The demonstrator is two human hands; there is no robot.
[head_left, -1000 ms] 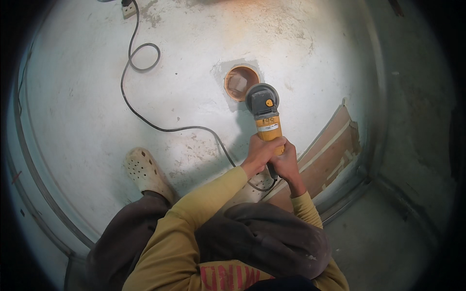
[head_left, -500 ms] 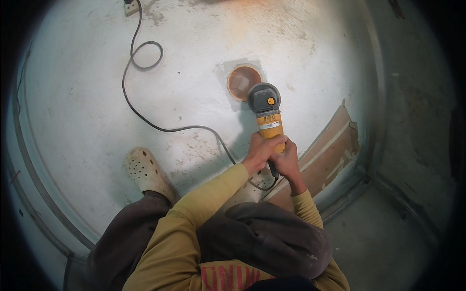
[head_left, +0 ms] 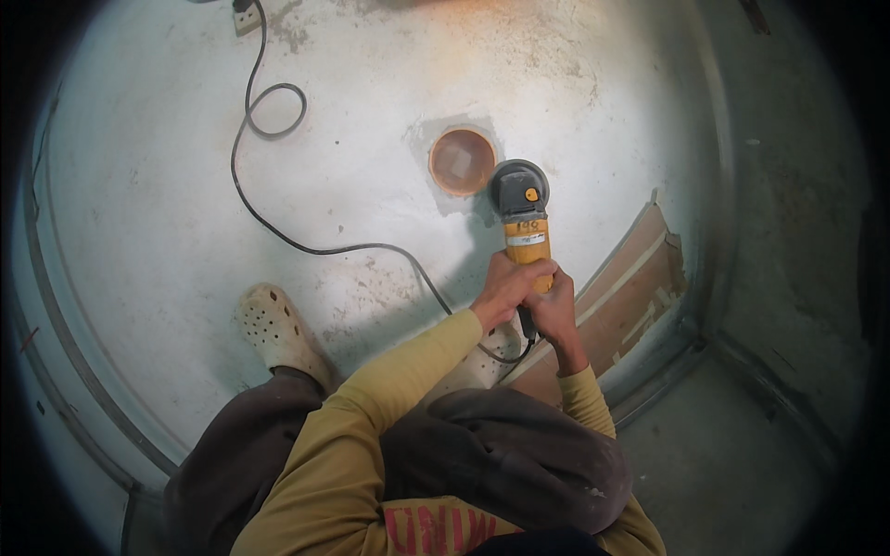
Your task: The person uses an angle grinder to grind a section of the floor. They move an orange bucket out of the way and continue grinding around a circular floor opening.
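Note:
Both hands grip the yellow body of an angle grinder (head_left: 525, 222), pointed away from me over a pale concrete floor (head_left: 167, 213). My left hand (head_left: 502, 285) wraps the handle from the left. From the right, my right hand (head_left: 554, 310) holds its rear end. The grinder's grey round head (head_left: 519, 188) sits just right of a round orange-brown pipe opening (head_left: 462, 161) set in the floor, close to its rim. Its black power cord (head_left: 278, 167) runs from the rear, across the floor, loops once and reaches a socket (head_left: 245, 17) at the top.
My left foot in a cream perforated clog (head_left: 275, 332) rests on the floor at lower left. A flattened piece of brown cardboard (head_left: 630, 296) lies to the right of my hands. A raised edge (head_left: 714, 185) curves along the right side, with a lower grey floor beyond.
The grinder head has shifted slightly right, off the round opening, so that the whole opening now shows. My hands keep the same grip.

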